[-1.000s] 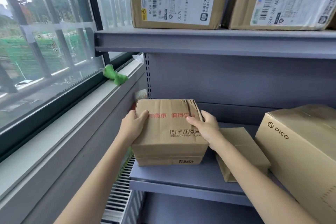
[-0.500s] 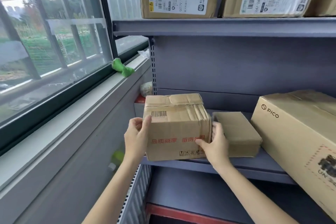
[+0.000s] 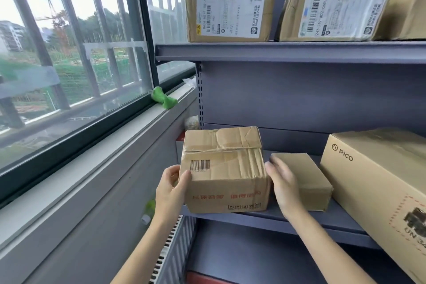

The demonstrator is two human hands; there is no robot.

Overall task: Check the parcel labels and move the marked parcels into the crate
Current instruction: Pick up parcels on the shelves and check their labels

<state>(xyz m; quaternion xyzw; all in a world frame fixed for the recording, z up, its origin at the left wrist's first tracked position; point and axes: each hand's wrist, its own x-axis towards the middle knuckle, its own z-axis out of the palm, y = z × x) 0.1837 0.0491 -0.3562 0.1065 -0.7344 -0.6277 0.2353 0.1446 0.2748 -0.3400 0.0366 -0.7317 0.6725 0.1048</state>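
Left hand (image 3: 171,188): thumb laid on the near face of the creased parcel (image 3: 223,170), beside its barcode; the other fingers wrap the left side, gripping it. Right hand (image 3: 282,185): fingers loosely spread, flat along the parcel's right side; whether they press it or stand just off, cannot tell. Parcel sits at the front left of the lower shelf (image 3: 299,222), near face carrying red print. Just right, behind the right hand, a small plain box (image 3: 304,182); further right, a large PICO carton (image 3: 378,182). Upper shelf (image 3: 288,52) holds two labelled parcels, left one (image 3: 230,12), right one (image 3: 334,12). Green object (image 3: 164,100) on the window sill (image 3: 92,159), far left.
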